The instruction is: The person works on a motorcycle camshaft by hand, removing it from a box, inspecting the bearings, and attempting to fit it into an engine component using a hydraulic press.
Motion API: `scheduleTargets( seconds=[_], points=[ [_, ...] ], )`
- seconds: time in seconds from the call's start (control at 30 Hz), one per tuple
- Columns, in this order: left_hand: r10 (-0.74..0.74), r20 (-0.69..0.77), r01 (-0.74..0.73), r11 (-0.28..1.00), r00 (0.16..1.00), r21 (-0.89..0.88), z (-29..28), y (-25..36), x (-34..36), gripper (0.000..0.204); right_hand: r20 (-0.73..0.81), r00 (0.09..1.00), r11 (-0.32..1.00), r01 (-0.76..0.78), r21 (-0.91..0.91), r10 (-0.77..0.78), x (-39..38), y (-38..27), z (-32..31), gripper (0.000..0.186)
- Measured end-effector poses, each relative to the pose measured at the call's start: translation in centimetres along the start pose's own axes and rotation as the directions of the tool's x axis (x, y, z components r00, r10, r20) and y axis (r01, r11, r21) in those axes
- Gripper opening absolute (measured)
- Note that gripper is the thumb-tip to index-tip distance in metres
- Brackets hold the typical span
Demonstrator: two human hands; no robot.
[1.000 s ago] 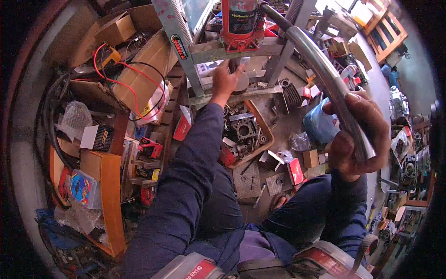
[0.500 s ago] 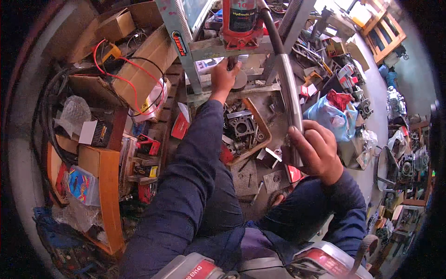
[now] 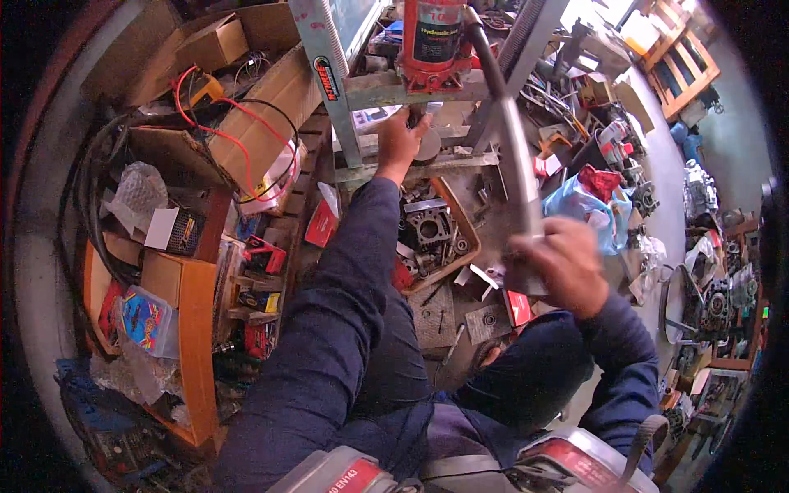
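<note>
A red hydraulic bottle jack (image 3: 434,49) stands in a grey press frame (image 3: 345,123) in front of me. From its side a long metal lever (image 3: 519,156) slopes down toward me, and my right hand (image 3: 569,267) is closed round its near end, smeared by motion. My left hand (image 3: 399,141) reaches under the jack, with its fingers closed about a dark upright piece that I cannot make out. Right beside these fingers is a round grey metal disc (image 3: 427,148) on the lower crossbar of the frame.
A wooden tray (image 3: 464,214) of metal engine parts lies below the frame. At left are an orange-brown cabinet (image 3: 197,353) and a cardboard box (image 3: 255,123) with red cable. A blue plastic bag (image 3: 579,205) sits right of the lever, and more parts crowd the far right.
My right hand and the lever have become blurred, with the fingers wrapped further over the bar. My left hand keeps its place under the jack. The whole view has shifted slightly.
</note>
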State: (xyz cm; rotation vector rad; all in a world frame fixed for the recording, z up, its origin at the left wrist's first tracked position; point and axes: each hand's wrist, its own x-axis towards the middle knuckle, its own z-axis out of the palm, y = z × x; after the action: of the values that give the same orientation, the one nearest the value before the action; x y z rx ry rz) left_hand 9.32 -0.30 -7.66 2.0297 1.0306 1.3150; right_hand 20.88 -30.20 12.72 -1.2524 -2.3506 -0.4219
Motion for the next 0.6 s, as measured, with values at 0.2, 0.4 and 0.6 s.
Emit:
scheduleTargets(
  seconds=[0.2,0.4,0.6],
  points=[
    [0.037,-0.045,-0.034,0.998,0.998,0.057,-1.1,-1.3,0.0,0.043,-0.313,0.905,0.866,-0.387,-0.317,0.289,2.8,0.7,-4.2,0.035],
    [0.046,0.010,-0.046,0.999,0.999,-0.018,1.7,0.1,0.1,0.042,0.165,0.968,0.980,-0.197,0.030,0.189,0.1,-1.2,-2.0,0.038],
    [-0.010,0.004,0.010,0.999,1.000,-0.031,-0.2,-1.6,-0.2,0.043,-0.535,0.832,0.820,-0.407,-0.403,0.150,7.4,2.3,-7.3,0.020]
  ],
)
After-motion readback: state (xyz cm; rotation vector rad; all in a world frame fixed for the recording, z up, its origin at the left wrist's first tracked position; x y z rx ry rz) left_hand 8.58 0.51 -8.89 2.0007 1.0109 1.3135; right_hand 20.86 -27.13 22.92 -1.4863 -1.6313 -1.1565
